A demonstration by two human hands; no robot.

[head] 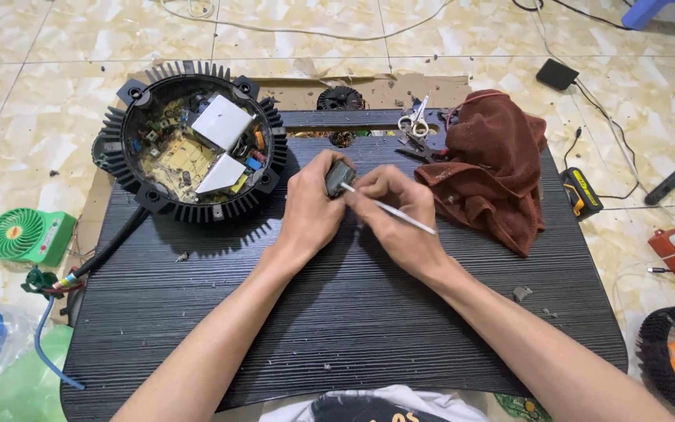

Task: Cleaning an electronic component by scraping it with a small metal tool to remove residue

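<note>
- We see a small dark part [340, 177], boxy with a greyish face, held above the middle of the ribbed black desk [337, 312].
- Our left hand [312, 205] is closed round the part, fingers curled over its left side.
- Our right hand [396, 215] pinches a thin pale tool [400, 215], its tip touching the part.
- Behind on the left sits a round finned black housing [197, 141], its circuit board exposed.
- A crumpled brown cloth [494, 168] lies on the right, with scissors [414, 123] beside it.
</note>
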